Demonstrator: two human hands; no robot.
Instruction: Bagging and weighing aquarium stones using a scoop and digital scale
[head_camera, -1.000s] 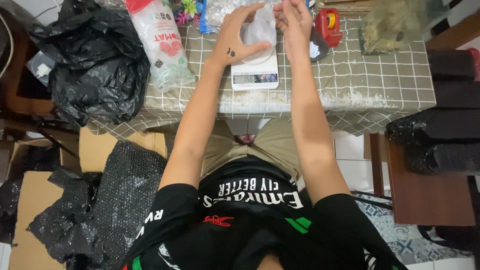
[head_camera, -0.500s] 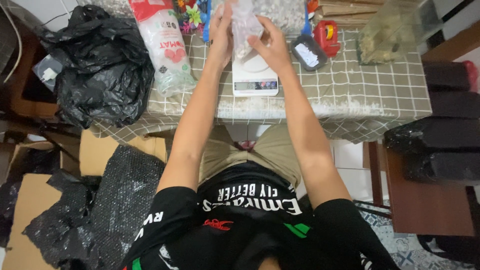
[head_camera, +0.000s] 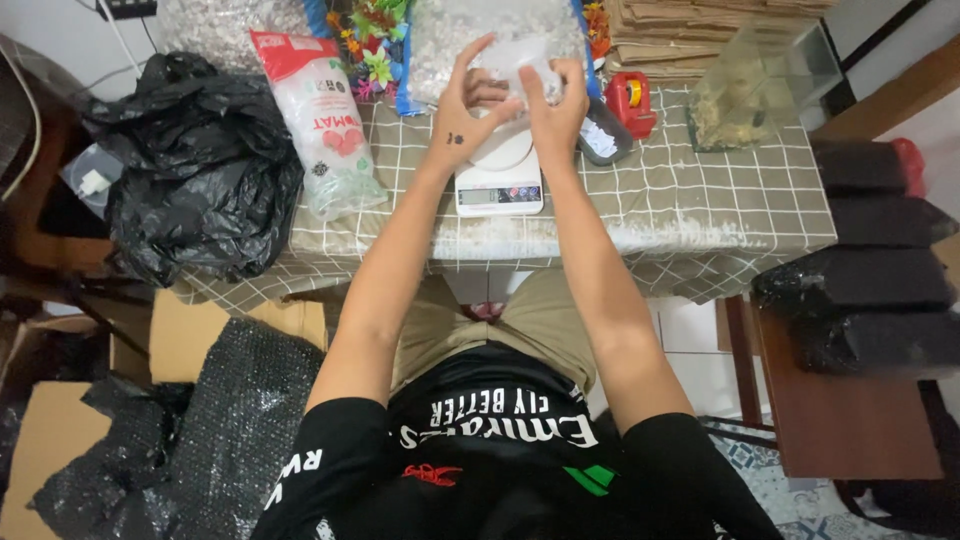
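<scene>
Small clear plastic bag (head_camera: 522, 62) sits top centre of the frame, pinched between both our hands just above the white kitchen scale (head_camera: 499, 178). Our left hand (head_camera: 466, 100) grips the bag's left side, fingers curled around it, thumb toward the middle; our right hand (head_camera: 553, 100) grips the right side, fingers closed on the plastic. Bag contents too blurred to tell. Scale rests on the grid-pattern tablecloth (head_camera: 680, 200), centre of the table, its display toward us. Behind the hands, a large clear bag of pale pellets (head_camera: 450, 35) at the top edge. Left of the scale lies a red-and-white printed packet (head_camera: 320, 120), tilted. Black plastic bag (head_camera: 190, 170) heaped at upper left, hanging over the table's corner. Red tape dispenser (head_camera: 630, 100) just right of our hands, a small dark tray (head_camera: 603, 140) beside it. Clear container (head_camera: 760, 85) at upper right. Dark wrapped bundles (head_camera: 870, 290) stacked on the right edge. Black bubble wrap (head_camera: 220, 420) and cardboard (head_camera: 190, 325) lower left.
</scene>
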